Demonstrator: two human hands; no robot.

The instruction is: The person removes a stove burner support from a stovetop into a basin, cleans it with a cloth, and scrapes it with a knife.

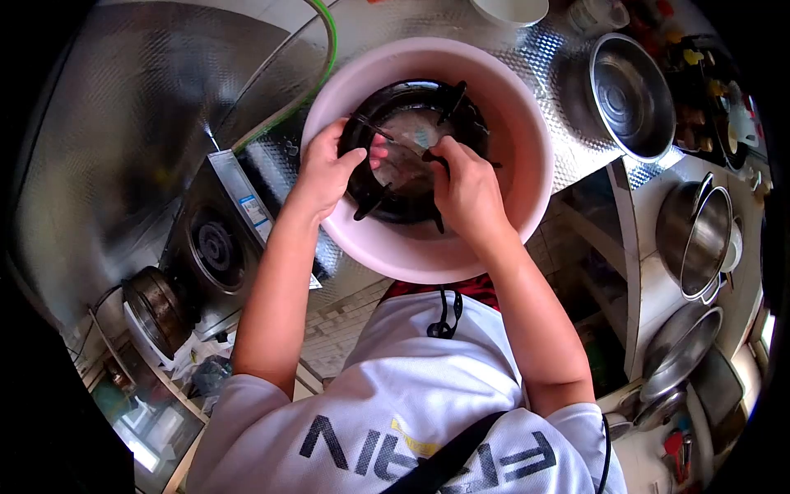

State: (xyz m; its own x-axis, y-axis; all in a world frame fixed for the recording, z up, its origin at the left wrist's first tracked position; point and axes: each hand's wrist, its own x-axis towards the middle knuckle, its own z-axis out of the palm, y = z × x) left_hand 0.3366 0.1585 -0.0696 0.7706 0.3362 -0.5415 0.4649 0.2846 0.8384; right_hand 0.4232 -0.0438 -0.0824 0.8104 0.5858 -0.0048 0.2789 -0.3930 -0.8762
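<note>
A black ring-shaped pan support with several prongs is held over the pink basin, partly down inside it. My left hand grips the ring's left side, thumb on top and fingers curled underneath. On the inner side of the ring, my right hand is closed in a pinch at one of the prongs. Whether a small dark scrubber is also between those fingers, I cannot tell. Water and something pale show through the ring's opening, low in the basin.
To the left stands a gas stove with a bare burner, near a foil-like panel with a green edge. A steel bowl and a white bowl sit behind. Steel pots are at the right.
</note>
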